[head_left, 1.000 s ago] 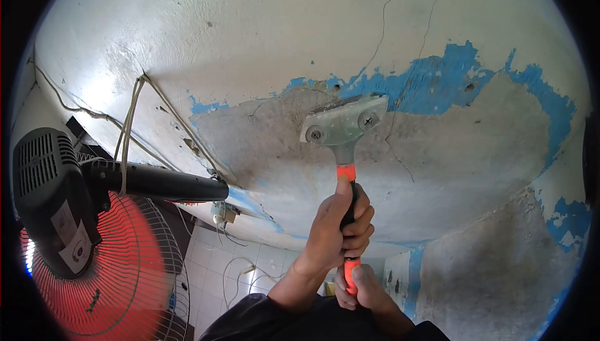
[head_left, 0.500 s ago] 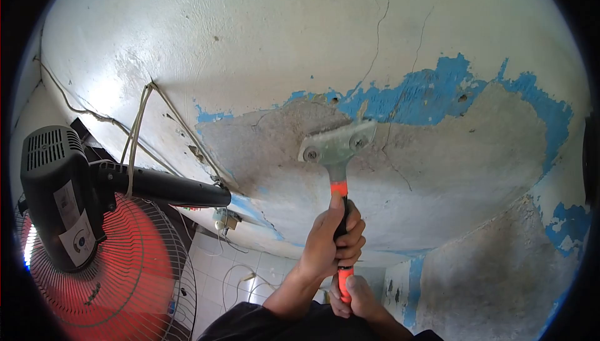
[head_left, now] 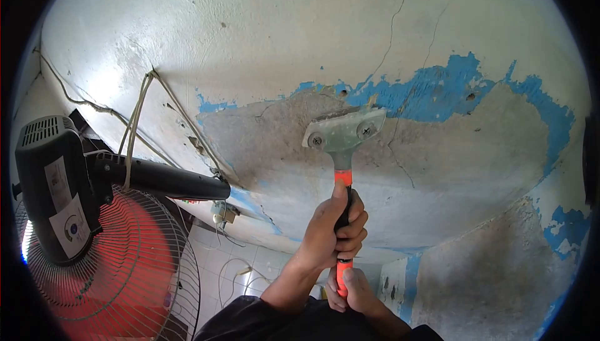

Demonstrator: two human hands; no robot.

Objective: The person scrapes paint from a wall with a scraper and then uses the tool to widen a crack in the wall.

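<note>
A long-handled scraper [head_left: 344, 133] with a wide, dusty head, two screws and a black and orange handle is held up against the wall. Its blade edge lies over bare grey plaster, just below a ragged band of blue paint [head_left: 431, 94]. My left hand [head_left: 337, 225] is wrapped round the black middle of the handle, thumb laid along it toward the head. Lower down, my right hand [head_left: 353, 291] grips the orange end of the same handle. Both hands are closed, and parts of the handle are hidden by the fingers.
At the left stands a fan with a black motor housing [head_left: 53, 185], wire cage and red blades. Cables [head_left: 144, 91] hang from the wall and loop round its black pole [head_left: 169, 181]. Thin cracks run through the white paint [head_left: 281, 22] above. Pale floor tiles [head_left: 215, 260] show below.
The scraper head has slid slightly up the wall, nearer the blue paint edge. Both hands keep their hold on the handle. The view has shifted a little.
</note>
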